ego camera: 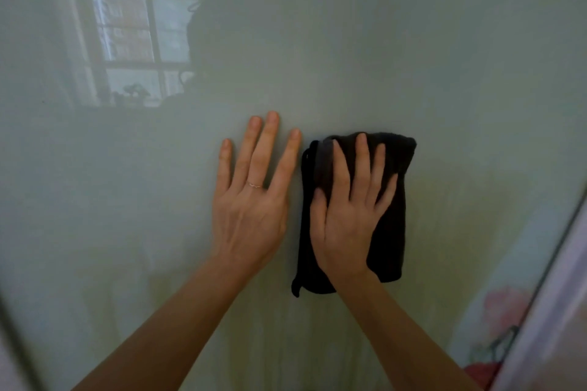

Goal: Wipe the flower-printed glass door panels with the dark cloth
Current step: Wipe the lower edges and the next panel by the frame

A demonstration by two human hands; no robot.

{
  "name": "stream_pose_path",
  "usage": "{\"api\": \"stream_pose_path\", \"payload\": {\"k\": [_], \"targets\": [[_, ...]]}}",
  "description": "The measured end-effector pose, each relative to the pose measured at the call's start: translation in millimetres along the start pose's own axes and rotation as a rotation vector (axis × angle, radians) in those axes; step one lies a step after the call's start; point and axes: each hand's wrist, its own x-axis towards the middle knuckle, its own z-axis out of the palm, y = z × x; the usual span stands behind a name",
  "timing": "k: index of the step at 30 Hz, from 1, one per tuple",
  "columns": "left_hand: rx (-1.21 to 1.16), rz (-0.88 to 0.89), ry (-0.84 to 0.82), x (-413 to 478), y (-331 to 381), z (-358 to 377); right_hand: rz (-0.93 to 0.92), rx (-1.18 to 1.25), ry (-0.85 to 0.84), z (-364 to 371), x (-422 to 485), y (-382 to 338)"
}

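Pale green glass door panel (413, 41) fills the view, with a folded dark cloth (390, 232) flat against it just right of centre. Right hand (346, 219) presses the cloth, fingers straight and spread; left hand (251, 216), wearing a thin ring (255, 185), lies flat on bare glass just beside the cloth, fingers extended. Pink flower print (502, 308) at lower right near the door frame (546, 295); reflected window (133, 41) at upper left
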Motion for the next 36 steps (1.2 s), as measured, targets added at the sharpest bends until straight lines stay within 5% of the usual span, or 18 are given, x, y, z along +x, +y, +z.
{"api": "stream_pose_path", "payload": {"k": [5, 11, 17, 27, 33, 36], "targets": [[0.005, -0.052, 0.043, 2, 11, 11, -0.145, -0.023, -0.008, -4, 4, 28], [0.003, -0.067, 0.058, 11, 27, 19, 0.130, -0.002, 0.053, -1, 9, 14], [0.027, -0.050, 0.104, 9, 25, 24, -0.123, -0.030, 0.038, -1, 2, 33], [0.133, -0.007, 0.132, 17, 29, 45, -0.209, -0.052, 0.077, 3, 10, 56], [0.143, -0.032, 0.114, 15, 37, 48, -0.039, -0.049, 0.160, 6, 19, 68], [0.157, -0.008, 0.115, 8, 49, 57, -0.099, -0.055, 0.160, 8, 16, 66]]}}
